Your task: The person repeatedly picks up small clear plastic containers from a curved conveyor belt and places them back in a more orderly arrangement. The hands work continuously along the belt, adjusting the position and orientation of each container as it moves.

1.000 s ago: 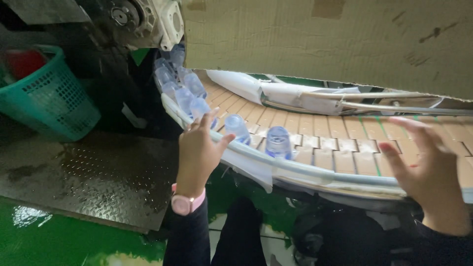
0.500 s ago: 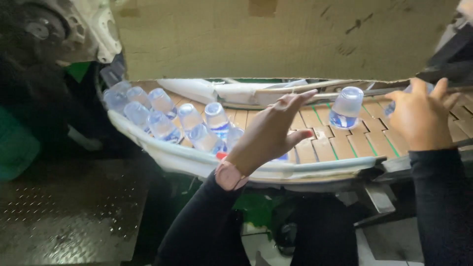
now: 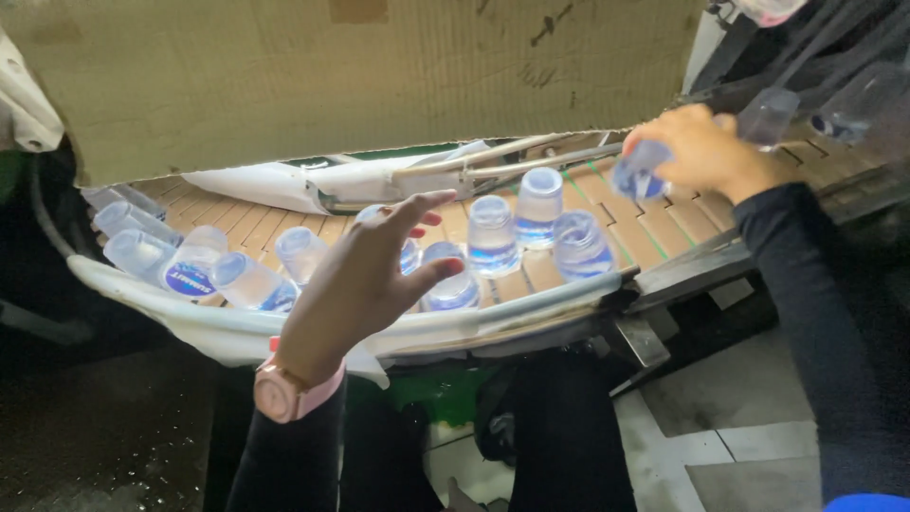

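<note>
Fingers spread and slightly curled on the left hand (image 3: pixel 365 275), gripping nothing, poised just above small clear water bottles (image 3: pixel 493 237) crowded on a slatted conveyor belt (image 3: pixel 654 223). Right hand (image 3: pixel 697 152) closed around one clear bottle (image 3: pixel 637 173) with a blue label, held just over the belt's far right stretch. Pink wristwatch (image 3: pixel 284 391) on the left wrist, dark sleeves on both arms. More bottles lying tipped at the left bend, against a white curved guide rail (image 3: pixel 237 334). Above, a worn cardboard sheet (image 3: pixel 379 76) shielding the line; below, dark machine frame and grey floor.
</note>
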